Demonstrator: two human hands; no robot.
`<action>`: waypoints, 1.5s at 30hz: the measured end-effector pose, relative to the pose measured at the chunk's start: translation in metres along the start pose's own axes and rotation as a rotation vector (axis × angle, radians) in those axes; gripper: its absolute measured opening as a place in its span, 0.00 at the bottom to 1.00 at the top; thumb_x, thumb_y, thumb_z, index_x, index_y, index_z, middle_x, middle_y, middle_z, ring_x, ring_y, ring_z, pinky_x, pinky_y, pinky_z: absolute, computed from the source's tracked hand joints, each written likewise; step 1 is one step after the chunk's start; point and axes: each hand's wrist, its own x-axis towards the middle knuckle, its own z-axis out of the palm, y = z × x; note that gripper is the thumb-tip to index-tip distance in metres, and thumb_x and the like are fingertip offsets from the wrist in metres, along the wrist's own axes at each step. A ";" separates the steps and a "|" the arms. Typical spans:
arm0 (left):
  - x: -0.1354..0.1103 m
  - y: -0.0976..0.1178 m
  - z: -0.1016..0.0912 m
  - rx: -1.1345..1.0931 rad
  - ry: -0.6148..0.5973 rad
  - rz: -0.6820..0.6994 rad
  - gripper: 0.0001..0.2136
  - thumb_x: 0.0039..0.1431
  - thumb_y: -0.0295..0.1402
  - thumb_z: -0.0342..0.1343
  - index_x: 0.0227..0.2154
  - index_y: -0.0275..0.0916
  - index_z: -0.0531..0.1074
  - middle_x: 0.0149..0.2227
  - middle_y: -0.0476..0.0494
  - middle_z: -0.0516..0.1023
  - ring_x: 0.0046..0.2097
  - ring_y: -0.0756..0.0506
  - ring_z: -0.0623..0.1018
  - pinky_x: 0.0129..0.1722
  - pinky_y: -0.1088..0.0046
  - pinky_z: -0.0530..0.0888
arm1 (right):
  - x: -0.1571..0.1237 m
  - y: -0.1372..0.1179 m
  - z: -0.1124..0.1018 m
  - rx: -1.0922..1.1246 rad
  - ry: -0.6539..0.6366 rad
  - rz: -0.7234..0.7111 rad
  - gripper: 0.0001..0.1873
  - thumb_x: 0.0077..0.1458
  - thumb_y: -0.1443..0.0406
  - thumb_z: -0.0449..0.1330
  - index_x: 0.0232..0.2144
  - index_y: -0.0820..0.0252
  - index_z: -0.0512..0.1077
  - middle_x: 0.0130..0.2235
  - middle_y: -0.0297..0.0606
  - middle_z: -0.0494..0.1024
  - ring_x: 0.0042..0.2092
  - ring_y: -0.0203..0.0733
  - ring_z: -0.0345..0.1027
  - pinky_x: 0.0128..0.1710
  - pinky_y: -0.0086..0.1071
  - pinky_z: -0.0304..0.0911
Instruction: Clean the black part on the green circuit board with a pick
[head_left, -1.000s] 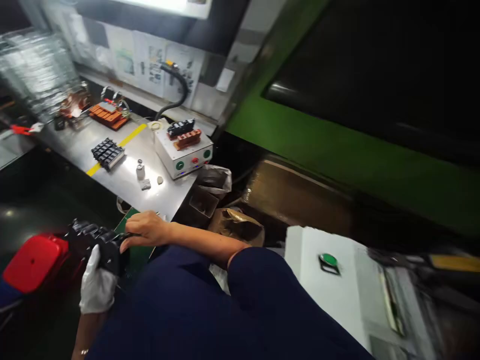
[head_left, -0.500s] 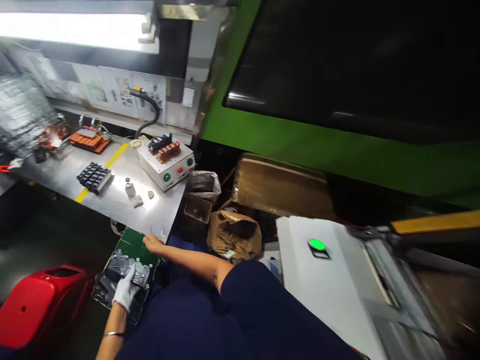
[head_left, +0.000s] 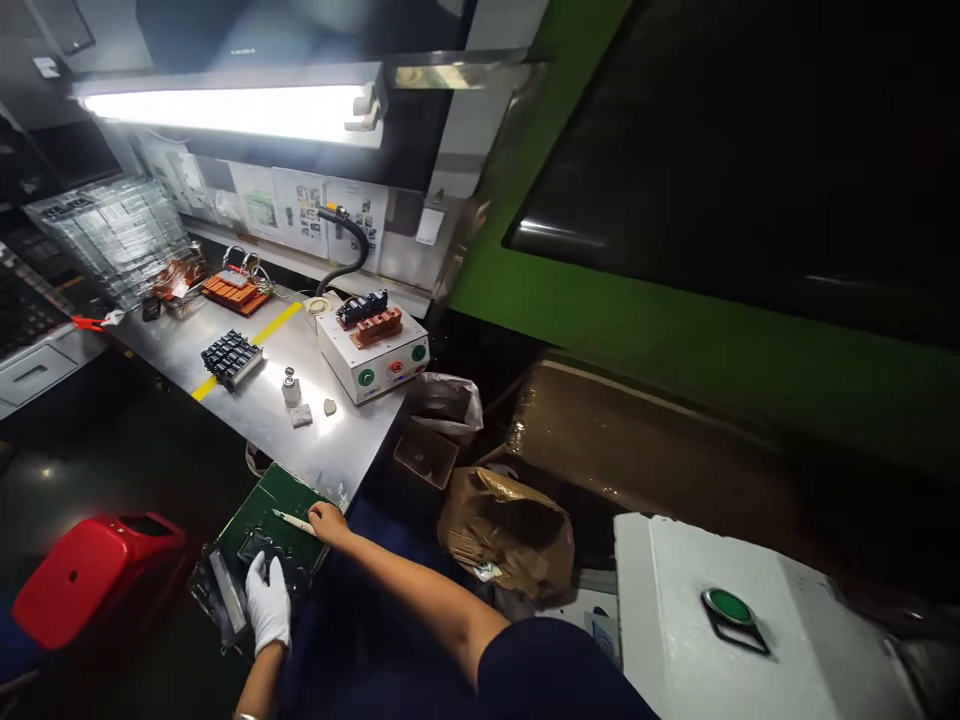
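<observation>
My right hand [head_left: 328, 522], bare, is closed around the pale handle of a slim, pointed knife [head_left: 294, 521], its tip pointing left over a green board [head_left: 281, 492]. My left hand [head_left: 268, 605] wears a white glove; its fingers are apart and reach over dark moulded parts at the near end of the board. One dark frame-like part [head_left: 255, 543] lies just beyond the gloved fingertips. A long black and grey part [head_left: 227, 592] rests left of that hand. Whether the glove touches any part is hard to see.
A metal bench [head_left: 341, 440] holds a white control box [head_left: 375, 360], stacked black parts [head_left: 231, 358] and a small bottle [head_left: 291, 386]. A red stool [head_left: 97, 580] stands left. Right are a brown paper bag [head_left: 510, 535], a long carton [head_left: 600, 430] and a white machine cover with a green button [head_left: 729, 606].
A knife now shows in my right hand, away from the board's edge. My left hand has moved off the greyish piece, fingers spread. The button's green light has gone dark. The view has shifted.
</observation>
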 end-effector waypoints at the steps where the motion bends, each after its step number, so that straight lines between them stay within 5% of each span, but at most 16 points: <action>1: -0.008 0.003 0.001 -0.029 -0.024 0.032 0.17 0.56 0.40 0.50 0.42 0.34 0.73 0.46 0.32 0.77 0.51 0.38 0.76 0.54 0.60 0.70 | -0.009 0.004 -0.002 0.003 -0.023 0.007 0.07 0.57 0.66 0.59 0.33 0.66 0.73 0.37 0.40 0.76 0.43 0.41 0.70 0.48 0.41 0.63; 4: -0.026 0.018 0.002 -0.035 -0.171 0.277 0.15 0.57 0.38 0.48 0.40 0.38 0.75 0.48 0.37 0.77 0.53 0.42 0.74 0.60 0.64 0.65 | -0.041 0.006 -0.002 0.030 -0.145 -0.047 0.11 0.52 0.63 0.60 0.24 0.66 0.73 0.27 0.39 0.74 0.35 0.43 0.70 0.39 0.37 0.64; 8: -0.018 0.049 -0.008 0.220 -0.430 0.752 0.17 0.60 0.36 0.43 0.39 0.39 0.78 0.48 0.34 0.77 0.54 0.38 0.74 0.60 0.57 0.62 | -0.078 -0.012 0.001 0.170 -0.307 -0.225 0.21 0.51 0.51 0.57 0.33 0.64 0.76 0.30 0.40 0.77 0.36 0.45 0.71 0.37 0.36 0.66; 11: 0.027 0.068 -0.023 0.323 -0.514 0.808 0.14 0.58 0.40 0.48 0.34 0.41 0.78 0.43 0.36 0.79 0.50 0.39 0.75 0.57 0.61 0.65 | -0.090 -0.032 0.005 0.549 -0.389 -0.282 0.30 0.47 0.45 0.58 0.41 0.61 0.76 0.39 0.46 0.79 0.42 0.49 0.72 0.42 0.41 0.67; 14: 0.107 0.061 -0.054 0.445 -0.402 0.676 0.20 0.63 0.44 0.41 0.35 0.38 0.76 0.39 0.32 0.77 0.47 0.37 0.75 0.53 0.58 0.66 | -0.083 -0.047 0.014 0.639 -0.280 -0.392 0.33 0.43 0.44 0.62 0.48 0.56 0.74 0.51 0.48 0.74 0.50 0.52 0.70 0.49 0.44 0.65; 18: 0.220 -0.009 -0.139 0.559 -0.252 0.439 0.20 0.66 0.40 0.37 0.39 0.36 0.72 0.42 0.32 0.75 0.48 0.37 0.74 0.50 0.59 0.66 | -0.042 -0.054 0.052 0.237 0.011 -0.452 0.32 0.45 0.40 0.56 0.40 0.56 0.78 0.40 0.52 0.79 0.43 0.57 0.73 0.46 0.49 0.67; 20: 0.255 -0.060 -0.194 0.585 -0.275 0.370 0.14 0.63 0.37 0.44 0.40 0.37 0.72 0.45 0.36 0.76 0.49 0.41 0.73 0.51 0.65 0.65 | -0.015 -0.063 0.089 -0.035 0.404 -0.501 0.29 0.43 0.42 0.57 0.37 0.54 0.79 0.45 0.51 0.78 0.48 0.62 0.71 0.48 0.53 0.65; 22: 0.275 -0.110 -0.249 0.594 -0.320 0.271 0.10 0.59 0.34 0.51 0.40 0.38 0.73 0.43 0.40 0.77 0.46 0.43 0.75 0.47 0.70 0.67 | 0.010 -0.083 0.135 -0.192 0.535 -0.531 0.27 0.45 0.44 0.54 0.38 0.53 0.78 0.47 0.49 0.78 0.51 0.61 0.69 0.51 0.52 0.64; 26: 0.294 -0.176 -0.337 0.568 -0.315 0.097 0.09 0.59 0.36 0.50 0.37 0.41 0.73 0.39 0.46 0.79 0.41 0.46 0.77 0.41 0.74 0.68 | 0.046 -0.152 0.233 -0.458 0.189 -0.456 0.24 0.52 0.51 0.50 0.44 0.52 0.76 0.46 0.43 0.79 0.48 0.53 0.74 0.48 0.44 0.67; 29: 0.312 -0.192 -0.373 0.538 -0.281 0.047 0.09 0.61 0.35 0.47 0.35 0.42 0.72 0.38 0.48 0.79 0.41 0.48 0.76 0.40 0.76 0.68 | 0.062 -0.209 0.292 -0.717 0.069 -0.442 0.21 0.56 0.59 0.50 0.48 0.55 0.75 0.49 0.45 0.78 0.50 0.53 0.72 0.49 0.43 0.65; 33: 0.342 -0.187 -0.374 0.436 -0.270 0.024 0.09 0.62 0.35 0.46 0.34 0.42 0.72 0.38 0.48 0.79 0.41 0.48 0.76 0.41 0.77 0.67 | 0.086 -0.263 0.331 -0.875 -0.058 -0.487 0.19 0.57 0.62 0.53 0.49 0.59 0.74 0.46 0.47 0.79 0.49 0.52 0.73 0.48 0.40 0.65; 38: 0.380 -0.163 -0.344 0.348 -0.358 0.006 0.09 0.61 0.37 0.47 0.35 0.45 0.72 0.41 0.50 0.79 0.44 0.48 0.76 0.45 0.76 0.67 | 0.154 -0.297 0.334 -1.027 -0.113 -0.433 0.18 0.56 0.64 0.56 0.48 0.63 0.75 0.46 0.51 0.78 0.50 0.54 0.72 0.47 0.39 0.64; 42: 0.448 -0.147 -0.323 0.282 -0.336 0.000 0.11 0.62 0.38 0.46 0.39 0.44 0.73 0.45 0.48 0.79 0.49 0.47 0.75 0.50 0.75 0.66 | 0.241 -0.346 0.316 -1.031 -0.138 -0.408 0.12 0.50 0.67 0.62 0.39 0.64 0.79 0.42 0.51 0.80 0.47 0.58 0.74 0.44 0.41 0.66; 45: 0.528 -0.113 -0.309 0.260 -0.318 -0.012 0.13 0.62 0.39 0.46 0.41 0.43 0.73 0.48 0.47 0.78 0.51 0.46 0.75 0.52 0.74 0.66 | 0.294 -0.425 0.268 -0.926 -0.125 -0.510 0.13 0.53 0.66 0.62 0.41 0.61 0.78 0.41 0.47 0.80 0.46 0.52 0.74 0.45 0.39 0.66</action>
